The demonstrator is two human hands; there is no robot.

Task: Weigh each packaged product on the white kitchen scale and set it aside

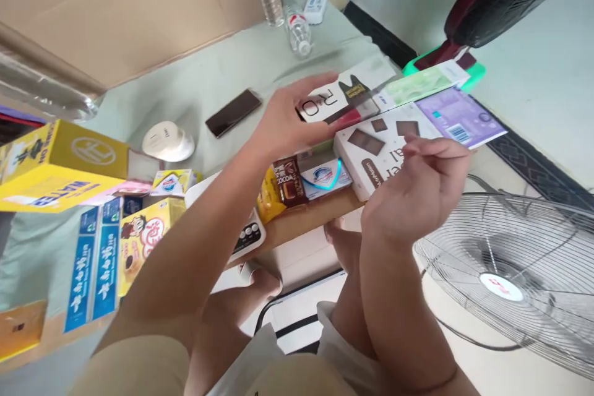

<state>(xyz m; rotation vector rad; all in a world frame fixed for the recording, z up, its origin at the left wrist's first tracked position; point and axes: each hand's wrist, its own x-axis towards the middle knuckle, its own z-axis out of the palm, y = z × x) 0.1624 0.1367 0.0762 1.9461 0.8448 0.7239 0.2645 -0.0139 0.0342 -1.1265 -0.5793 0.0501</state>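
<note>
Chocolate-print white box [385, 143] is my landmark. My left hand [285, 117] sits beyond its left end, closed round the near end of the cat-print white carton [336, 96]: thumb along the side facing me, fingers over the far side. Right hand [413, 182] is over the landmark's near right part, fingertips bunched; cannot tell whether anything is pinched between them, nor whether they touch the box. Handling note: light, even pressure from thumb and fingers should suit the carton; a hard squeeze might dent its walls. Wrist best level, thumb clear of the red item [350, 119] showing beneath the carton, between it and the landmark. Right fingertips would do better with no weight on the landmark's printed face. Position: carton lies just beyond the landmark, one end inside my left grip, the other running out past the fingertips. Also around the landmark: green-and-white box [420, 85] beyond its far right, purple barcoded packet [459, 114] off its right end, blue-shield box [325, 180] just left.
</note>
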